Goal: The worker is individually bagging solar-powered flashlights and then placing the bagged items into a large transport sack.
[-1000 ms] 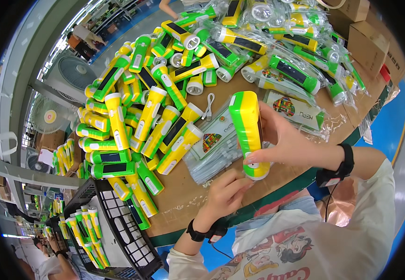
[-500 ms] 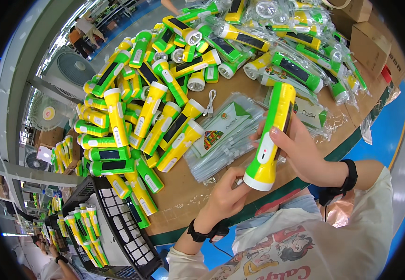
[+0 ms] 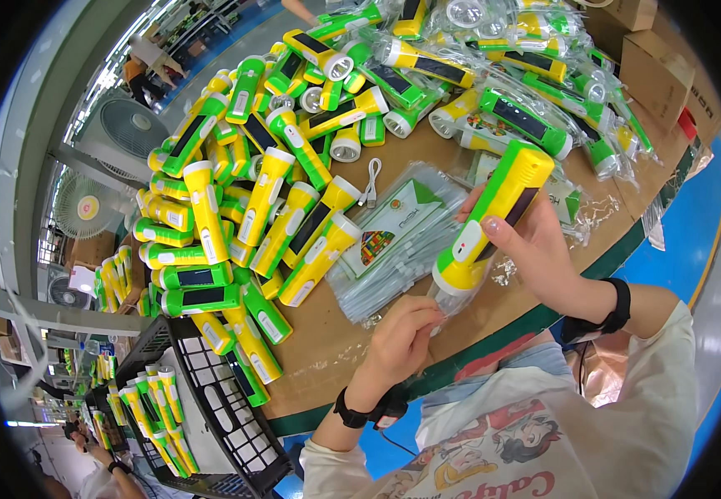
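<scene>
Yellow and green, the flashlight [image 3: 508,185] is gripped in the right hand [image 3: 539,254]; clear plastic [image 3: 450,304] at its lamp end [image 3: 454,279] is pinched by the left hand [image 3: 400,339].

there are dozens of flashlights [image 3: 506,193] and three fans [image 3: 88,205].

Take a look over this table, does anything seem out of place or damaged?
Only mildly: one white cable lies loose on the table, alone between the flashlight pile and the stack of clear bags. The held flashlight in the right hand shows no visible damage, and I see no spill.
</scene>
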The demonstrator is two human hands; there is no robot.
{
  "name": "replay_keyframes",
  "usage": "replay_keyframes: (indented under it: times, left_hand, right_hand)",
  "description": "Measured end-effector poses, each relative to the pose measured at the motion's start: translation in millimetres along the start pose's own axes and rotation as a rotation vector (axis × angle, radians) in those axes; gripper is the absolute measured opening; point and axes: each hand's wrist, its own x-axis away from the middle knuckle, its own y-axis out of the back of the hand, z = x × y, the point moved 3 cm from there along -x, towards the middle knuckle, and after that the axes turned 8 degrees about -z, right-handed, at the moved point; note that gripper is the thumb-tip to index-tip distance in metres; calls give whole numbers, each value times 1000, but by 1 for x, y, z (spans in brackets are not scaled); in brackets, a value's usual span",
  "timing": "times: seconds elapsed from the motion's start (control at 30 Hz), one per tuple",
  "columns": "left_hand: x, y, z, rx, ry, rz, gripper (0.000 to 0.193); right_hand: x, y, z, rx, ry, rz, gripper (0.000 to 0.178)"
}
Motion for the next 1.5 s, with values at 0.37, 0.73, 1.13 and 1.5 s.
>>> replay_keyframes:
  times: [0.37, 0.73, 1.13, 1.5]
  left_hand:
    - [-7, 9, -8, -120, -48, -1, 24]
    - [-8, 9, -13, -130, -70, 176, 25]
    - [-12, 13, -19, -169, -157, 146, 21]
    - [-4, -1, -11, 92, 166, 391, 21]
  right_hand:
    - [2, 11, 11, -6, 102, 212, 50]
    - [-9, 12, 41, 1164, -7, 1071, 45]
    - [9, -1, 37, 948, -19, 1095, 32]
    - [5, -2, 53, 1248, 390, 1213, 27]
